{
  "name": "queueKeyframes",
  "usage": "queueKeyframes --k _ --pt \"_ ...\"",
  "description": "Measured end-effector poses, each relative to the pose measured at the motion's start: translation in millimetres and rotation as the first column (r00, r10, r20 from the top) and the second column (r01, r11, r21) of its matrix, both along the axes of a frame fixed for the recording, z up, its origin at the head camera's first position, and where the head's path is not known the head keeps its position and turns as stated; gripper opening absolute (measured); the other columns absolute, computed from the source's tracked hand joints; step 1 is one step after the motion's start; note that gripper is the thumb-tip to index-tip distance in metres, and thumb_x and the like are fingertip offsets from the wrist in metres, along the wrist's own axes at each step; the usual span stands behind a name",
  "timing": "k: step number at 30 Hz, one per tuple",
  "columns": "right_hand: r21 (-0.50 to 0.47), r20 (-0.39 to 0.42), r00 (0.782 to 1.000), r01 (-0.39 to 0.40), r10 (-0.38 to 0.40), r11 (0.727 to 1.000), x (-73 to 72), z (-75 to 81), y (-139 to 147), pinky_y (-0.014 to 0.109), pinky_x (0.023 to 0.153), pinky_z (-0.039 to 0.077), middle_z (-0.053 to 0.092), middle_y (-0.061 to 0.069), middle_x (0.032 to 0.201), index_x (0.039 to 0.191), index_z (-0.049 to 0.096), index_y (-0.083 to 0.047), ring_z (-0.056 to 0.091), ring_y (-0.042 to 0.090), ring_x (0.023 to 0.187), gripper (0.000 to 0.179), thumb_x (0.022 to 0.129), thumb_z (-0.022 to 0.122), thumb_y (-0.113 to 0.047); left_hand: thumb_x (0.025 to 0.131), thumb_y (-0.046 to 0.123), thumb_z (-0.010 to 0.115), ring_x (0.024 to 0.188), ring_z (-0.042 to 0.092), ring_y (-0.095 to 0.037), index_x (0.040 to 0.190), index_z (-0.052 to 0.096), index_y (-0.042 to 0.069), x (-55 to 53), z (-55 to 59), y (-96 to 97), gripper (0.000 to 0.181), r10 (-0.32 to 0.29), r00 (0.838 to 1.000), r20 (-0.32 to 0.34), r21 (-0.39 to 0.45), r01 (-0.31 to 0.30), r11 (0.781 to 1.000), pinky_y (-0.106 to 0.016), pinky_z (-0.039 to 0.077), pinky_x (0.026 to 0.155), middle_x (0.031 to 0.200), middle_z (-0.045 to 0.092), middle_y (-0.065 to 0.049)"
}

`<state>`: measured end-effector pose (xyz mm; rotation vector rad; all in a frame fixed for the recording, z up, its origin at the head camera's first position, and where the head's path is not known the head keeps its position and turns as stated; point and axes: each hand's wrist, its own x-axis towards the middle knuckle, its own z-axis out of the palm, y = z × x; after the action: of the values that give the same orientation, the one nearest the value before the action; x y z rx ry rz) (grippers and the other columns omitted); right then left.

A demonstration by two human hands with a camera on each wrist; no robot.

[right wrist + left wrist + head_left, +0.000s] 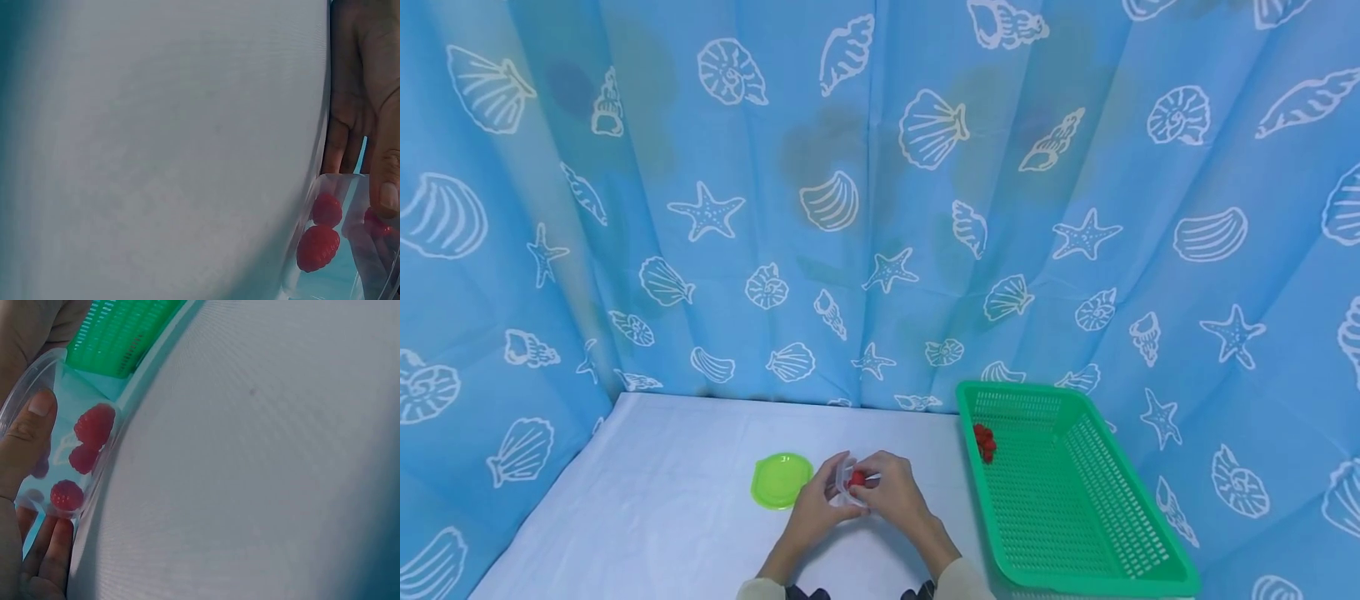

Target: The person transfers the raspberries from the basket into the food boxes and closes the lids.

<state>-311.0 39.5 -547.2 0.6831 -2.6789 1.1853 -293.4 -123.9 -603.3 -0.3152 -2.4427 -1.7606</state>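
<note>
In the head view a small clear plastic container point(841, 478) is held between both hands above the white table. My left hand point(816, 502) grips its left side; in the left wrist view the thumb point(37, 419) lies over the container and fingers reach beneath. My right hand point(891, 490) holds the opposite side, its thumb point(386, 187) over the front and fingers behind. Several raspberries point(95, 425) lie inside, also visible in the right wrist view as red raspberries point(318, 248). A bright green lid point(781, 481) lies on the table beside my left hand.
A large green plastic basket point(1045, 533) stands to the right on the table point(647, 492), with several red raspberries point(984, 443) at its left wall. A blue curtain point(865, 308) with white shell prints hangs behind and along the sides.
</note>
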Motion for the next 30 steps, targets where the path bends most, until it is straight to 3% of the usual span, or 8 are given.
queueKeyframes --k 7,19,26,30 --pt "0.074 -0.005 0.999 -0.032 0.032 0.997 -0.9 5.6 -2 0.014 0.069 0.055 0.066 -0.005 0.088 0.099 0.076 -0.009 0.064 0.006 0.081 0.022 0.078 0.082 -0.010 0.066 0.045 0.087 0.133 0.046 -0.028 0.147 0.041 0.017 -1.1 2.2 -1.3 0.097 -0.002 1.000 0.013 0.003 0.002 1.000 -0.037 0.045 0.102 0.146 0.048 -0.004" --pt "0.181 0.065 0.998 -0.012 0.000 0.983 -0.8 15.3 -4 0.018 0.068 0.055 0.065 -0.004 0.085 0.094 0.077 -0.008 0.061 0.007 0.078 0.019 0.076 0.082 -0.011 0.069 0.042 0.086 0.132 0.046 -0.030 0.146 0.042 0.017 0.9 4.8 0.0 0.093 -0.010 1.000 -0.002 0.005 0.010 1.000 -0.038 0.045 0.102 0.146 0.048 -0.006" --pt "0.121 0.060 0.998 -0.037 0.030 0.992 -1.2 12.0 1 0.017 0.067 0.056 0.066 0.001 0.088 0.098 0.076 -0.006 0.064 0.009 0.079 0.021 0.078 0.081 -0.009 0.069 0.042 0.086 0.132 0.046 -0.031 0.147 0.041 0.013 0.8 2.6 1.1 0.094 -0.010 1.000 -0.015 0.014 0.011 1.000 -0.038 0.045 0.102 0.146 0.047 -0.008" --pt "0.089 0.040 0.998 -0.051 0.047 0.995 3.7 23.8 7 0.019 0.070 0.057 0.066 0.002 0.092 0.101 0.075 -0.006 0.065 0.011 0.082 0.022 0.081 0.080 -0.013 0.068 0.041 0.087 0.131 0.047 -0.033 0.146 0.043 0.014 1.8 1.1 1.6 0.093 0.008 1.000 -0.009 0.008 -0.008 1.000 -0.040 0.046 0.101 0.145 0.048 -0.009"
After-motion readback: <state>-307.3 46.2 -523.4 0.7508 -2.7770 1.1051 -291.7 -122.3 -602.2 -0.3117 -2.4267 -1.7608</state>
